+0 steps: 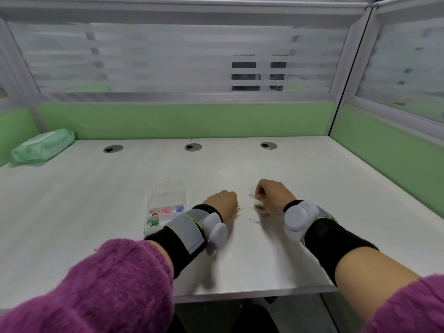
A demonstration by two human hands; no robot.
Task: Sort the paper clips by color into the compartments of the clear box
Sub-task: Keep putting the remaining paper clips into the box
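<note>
two hands pick up the last clips on the desk

the clear box sits on the white desk, left of the hands, with its lid open so clips can drop in. red clips, pink clips and blue clips lie in the far row, and green clips in the near row. the right hand is curled and pinches a gold clip at its tip. the left hand is curled tight, with a yellow clip at its fingers, but i cannot tell if it holds it. a silver clip and some blurry dark gold clips lie loose between the hands, close by so they are easy to reach.
</note>
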